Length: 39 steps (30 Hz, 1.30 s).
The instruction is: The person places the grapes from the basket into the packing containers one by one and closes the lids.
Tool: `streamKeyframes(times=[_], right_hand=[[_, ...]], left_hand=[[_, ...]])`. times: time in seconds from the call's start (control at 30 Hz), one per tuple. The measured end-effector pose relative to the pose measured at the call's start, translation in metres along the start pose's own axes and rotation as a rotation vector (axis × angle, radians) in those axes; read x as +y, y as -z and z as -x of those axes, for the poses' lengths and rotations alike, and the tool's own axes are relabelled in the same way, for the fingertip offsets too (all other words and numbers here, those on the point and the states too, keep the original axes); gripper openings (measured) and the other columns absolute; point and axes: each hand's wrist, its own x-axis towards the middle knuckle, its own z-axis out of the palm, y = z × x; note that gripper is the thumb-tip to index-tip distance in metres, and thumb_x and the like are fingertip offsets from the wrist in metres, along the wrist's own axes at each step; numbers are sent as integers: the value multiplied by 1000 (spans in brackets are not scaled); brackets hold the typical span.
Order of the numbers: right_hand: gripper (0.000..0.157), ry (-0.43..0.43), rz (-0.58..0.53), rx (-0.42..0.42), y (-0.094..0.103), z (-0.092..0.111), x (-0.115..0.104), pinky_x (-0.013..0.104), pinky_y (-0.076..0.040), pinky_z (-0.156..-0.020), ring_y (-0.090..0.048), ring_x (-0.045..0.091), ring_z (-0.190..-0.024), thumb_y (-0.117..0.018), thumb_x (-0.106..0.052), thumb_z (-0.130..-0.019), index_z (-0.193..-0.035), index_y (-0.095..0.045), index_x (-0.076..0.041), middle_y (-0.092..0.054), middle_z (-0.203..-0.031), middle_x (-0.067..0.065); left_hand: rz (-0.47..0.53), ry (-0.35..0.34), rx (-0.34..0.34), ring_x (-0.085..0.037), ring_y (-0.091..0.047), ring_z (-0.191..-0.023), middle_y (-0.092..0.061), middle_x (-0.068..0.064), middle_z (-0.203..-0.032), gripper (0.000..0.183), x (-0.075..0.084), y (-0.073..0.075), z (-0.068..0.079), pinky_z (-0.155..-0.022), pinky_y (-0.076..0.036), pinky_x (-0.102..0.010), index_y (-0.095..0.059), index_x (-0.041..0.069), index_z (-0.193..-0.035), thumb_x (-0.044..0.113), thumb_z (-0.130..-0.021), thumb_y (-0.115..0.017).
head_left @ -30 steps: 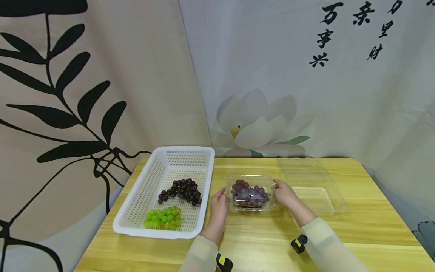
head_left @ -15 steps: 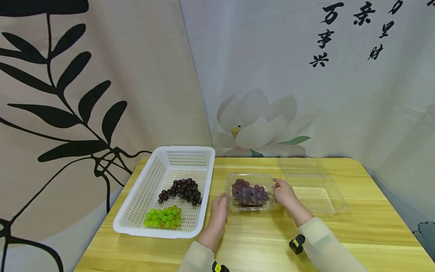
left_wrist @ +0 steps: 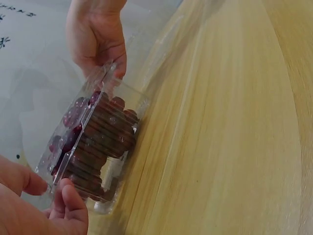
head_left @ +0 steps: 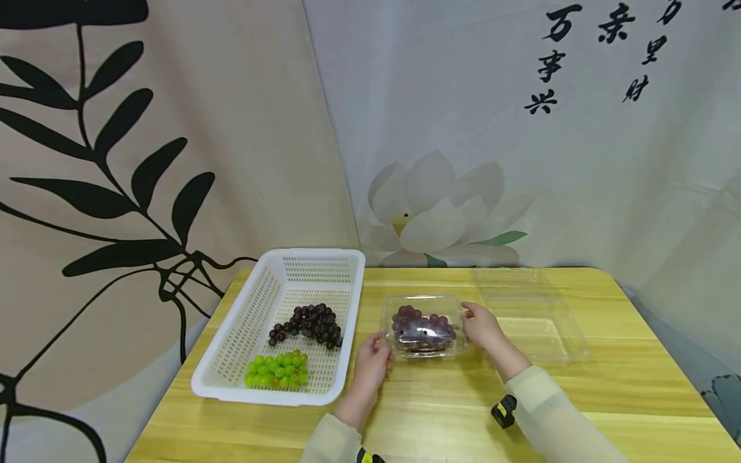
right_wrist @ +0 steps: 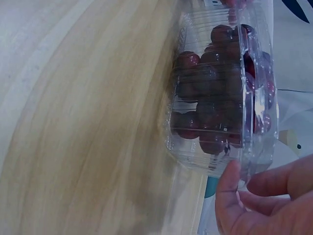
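Observation:
A lidded clear plastic clamshell box point(head_left: 426, 347) with dark red grapes point(head_left: 421, 326) inside stands on the table between my hands. At its front left corner my left hand point(head_left: 372, 366) pinches the rim; the left wrist view shows thumb and fingers point(left_wrist: 68, 203) there. My right hand point(head_left: 484, 326) grips the rim at the right side. In the right wrist view its thumb and fingers point(right_wrist: 274, 183) close on the box's point(right_wrist: 205, 161) edge. The lid lies over the grapes; whether it is fully latched I cannot tell.
To the left is a white perforated basket point(head_left: 204, 384) holding black grapes point(head_left: 312, 323) and green grapes point(head_left: 278, 369). A second clear box point(head_left: 570, 331), lid folded back, lies behind my right hand on the wooden table point(head_left: 451, 418). A printed curtain point(head_left: 278, 128) hangs behind the table.
My left hand has slid from the box's left side toward its front left corner, its fingers now curling onto the rim. The right hand stays at the right side, nearly unmoved.

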Motion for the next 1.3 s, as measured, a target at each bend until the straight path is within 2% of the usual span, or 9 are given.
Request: streamKeyframes(times=[0.17,0.3,0.6,0.87,0.93,1.03,1.13,1.3], right_hand=[[46,8,32,10,-1,-1,-1,21,-41,-48,-40,10,-55,-42,0,-96,-140,-34,9,-50,-107,22],[46,3,34,4,-1,0,-2,22,-42,-49,-41,10,-57,-41,0,-96,-140,-33,10,-50,-108,24],[45,16,60,37,-2,2,-5,21,-44,-50,-43,10,-56,-42,-1,-96,-138,-36,12,-52,-105,23],[47,23,58,52,-2,5,0,23,-45,-51,-46,11,-56,-41,0,-94,-139,-33,13,-53,-113,28],[47,27,71,36,-1,9,0,24,-46,-53,-49,13,-59,-41,-1,-95,-138,-33,14,-52,-115,30],[49,19,61,-30,4,18,-2,30,-52,-60,-55,19,-70,-40,-1,-95,-139,-29,16,-48,-122,34],[54,6,43,-95,8,27,-5,35,-55,-66,-59,26,-80,-41,4,-90,-140,-25,16,-45,-126,35],[61,11,19,-142,12,36,-5,37,-56,-65,-60,25,-78,-45,11,-85,-142,-22,14,-45,-123,33]], left_hand=[[19,3,2,-12,-51,-69,-50,-9,-87,45,-16,0,-11,-58,-46,-21,-40,-14,-131,-6,-87,-47],[3,10,21,-12,-51,-71,-51,-8,-90,46,-27,-1,-19,-60,-47,-23,-40,-11,-134,-3,-89,-47],[-38,5,104,-12,-51,-71,-48,-4,-84,44,-29,-6,-26,-60,-45,-23,-46,-8,-131,-4,-88,-48],[16,-6,122,-11,-51,-70,-49,-3,-82,44,-32,-9,-28,-55,-43,-19,-45,-12,-131,-4,-88,-48],[24,-3,116,-12,-51,-70,-52,-4,-82,42,-33,-9,-27,-54,-43,-19,-45,-12,-132,-1,-91,-47],[54,1,109,-12,-52,-68,-57,-7,-82,40,-34,-8,-26,-54,-44,-20,-46,-12,-131,3,-94,-46],[76,-3,104,-11,-52,-67,-59,-10,-82,40,-33,-8,-25,-55,-46,-21,-45,-13,-131,6,-96,-46],[73,-4,98,-11,-53,-67,-57,-9,-85,44,-31,-8,-24,-55,-46,-21,-41,-11,-135,8,-96,-47]])
